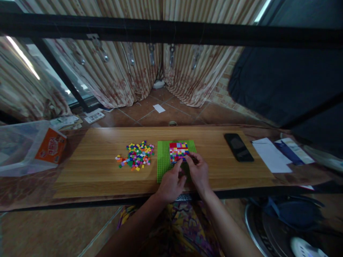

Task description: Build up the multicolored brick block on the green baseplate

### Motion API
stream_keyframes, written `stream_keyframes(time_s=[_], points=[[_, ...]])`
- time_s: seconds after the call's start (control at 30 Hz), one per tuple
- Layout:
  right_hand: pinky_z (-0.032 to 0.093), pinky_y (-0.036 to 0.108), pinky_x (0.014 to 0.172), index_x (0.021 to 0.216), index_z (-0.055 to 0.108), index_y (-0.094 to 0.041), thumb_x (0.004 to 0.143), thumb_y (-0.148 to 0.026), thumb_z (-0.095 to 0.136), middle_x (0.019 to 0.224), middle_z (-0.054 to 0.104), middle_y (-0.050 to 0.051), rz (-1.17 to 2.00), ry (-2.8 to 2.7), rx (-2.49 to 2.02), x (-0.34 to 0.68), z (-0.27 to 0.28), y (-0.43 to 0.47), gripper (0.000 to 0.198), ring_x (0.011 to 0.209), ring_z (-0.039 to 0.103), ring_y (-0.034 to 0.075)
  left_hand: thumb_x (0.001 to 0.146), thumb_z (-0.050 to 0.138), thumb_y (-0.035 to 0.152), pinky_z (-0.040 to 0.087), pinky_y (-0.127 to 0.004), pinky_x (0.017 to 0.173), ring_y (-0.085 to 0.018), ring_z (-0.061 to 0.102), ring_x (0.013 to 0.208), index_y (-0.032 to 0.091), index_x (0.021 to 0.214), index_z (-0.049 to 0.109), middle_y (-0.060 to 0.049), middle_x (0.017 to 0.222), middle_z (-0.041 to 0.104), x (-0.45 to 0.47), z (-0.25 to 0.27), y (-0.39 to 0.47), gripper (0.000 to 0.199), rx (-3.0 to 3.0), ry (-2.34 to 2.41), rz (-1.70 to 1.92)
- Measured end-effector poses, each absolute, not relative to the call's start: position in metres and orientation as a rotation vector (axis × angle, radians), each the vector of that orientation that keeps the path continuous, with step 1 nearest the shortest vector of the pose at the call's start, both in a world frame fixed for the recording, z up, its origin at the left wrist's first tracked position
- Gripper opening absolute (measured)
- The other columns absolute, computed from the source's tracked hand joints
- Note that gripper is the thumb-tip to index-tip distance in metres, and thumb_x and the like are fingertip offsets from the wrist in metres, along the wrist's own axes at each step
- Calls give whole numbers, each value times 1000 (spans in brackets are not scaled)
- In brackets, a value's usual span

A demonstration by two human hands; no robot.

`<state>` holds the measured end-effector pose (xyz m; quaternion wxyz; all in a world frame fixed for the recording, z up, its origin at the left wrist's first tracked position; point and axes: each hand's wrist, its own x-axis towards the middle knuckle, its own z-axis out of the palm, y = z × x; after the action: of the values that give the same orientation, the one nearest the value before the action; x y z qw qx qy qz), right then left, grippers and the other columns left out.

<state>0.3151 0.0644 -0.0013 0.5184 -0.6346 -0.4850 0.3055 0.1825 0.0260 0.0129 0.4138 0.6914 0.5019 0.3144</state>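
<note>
A green studded baseplate [162, 160] lies on the wooden board in front of me. On its upper part is a block of small colourful bricks [178, 150] set in close rows. My left hand [172, 182] rests over the plate's lower edge, thumb and forefinger apart, its fingertips close to the block's bottom edge. At the block's lower right corner, the thumb and forefinger of my right hand [198, 172] are pinched together. Whatever they hold is too small or hidden to make out. Left of the plate lies a loose pile of small coloured bricks [138, 155].
A black phone [238, 147] lies on the right of the wooden board [104, 182]. Farther right are white papers [272, 155]. A clear plastic bin [24, 146] with an orange label stands at the left. A dark metal bar [134, 28] crosses above the table's far side.
</note>
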Motion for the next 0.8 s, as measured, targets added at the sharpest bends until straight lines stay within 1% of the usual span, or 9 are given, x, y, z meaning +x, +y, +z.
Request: stream_keyframes(time_s=[0.17, 0.37, 0.53, 0.67, 0.8], points=[[50, 35, 77, 97, 68, -14, 77, -47, 62, 91, 72, 10, 733, -1132, -1541, 312, -1, 65, 39, 81, 65, 21, 86, 48, 16, 49, -35, 83, -19, 63, 85, 21, 146, 26, -5, 98, 66, 184, 10, 25, 64, 1836, 1289, 703], [50, 35, 76, 97, 68, -14, 77, -46, 62, 91, 72, 10, 722, -1149, -1557, 312, 0, 64, 38, 81, 65, 22, 86, 48, 15, 50, -36, 84, -19, 63, 86, 20, 147, 22, -6, 99, 66, 184, 5, 25, 67, 1900, 1293, 694], [49, 33, 73, 93, 69, -15, 75, -51, 63, 86, 72, 9, 800, -1137, -1524, 316, 3, 66, 41, 79, 65, 22, 85, 50, 15, 50, -33, 83, -17, 63, 83, 21, 146, 25, -3, 96, 66, 182, 7, 25, 66, 1872, 1280, 728], [46, 30, 66, 86, 69, -15, 79, -57, 56, 79, 71, 6, 840, -1055, -1486, 323, 5, 68, 45, 73, 62, 20, 85, 50, 15, 50, -31, 82, -16, 62, 82, 21, 145, 28, -2, 94, 66, 172, 9, 19, 64, 1857, 1260, 792], [45, 28, 62, 86, 69, -14, 80, -61, 53, 77, 70, 6, 847, -1041, -1515, 328, 3, 73, 51, 70, 60, 19, 88, 48, 20, 50, -29, 78, -15, 63, 80, 19, 143, 33, -4, 95, 66, 154, 10, 9, 57, 1825, 1281, 823]])
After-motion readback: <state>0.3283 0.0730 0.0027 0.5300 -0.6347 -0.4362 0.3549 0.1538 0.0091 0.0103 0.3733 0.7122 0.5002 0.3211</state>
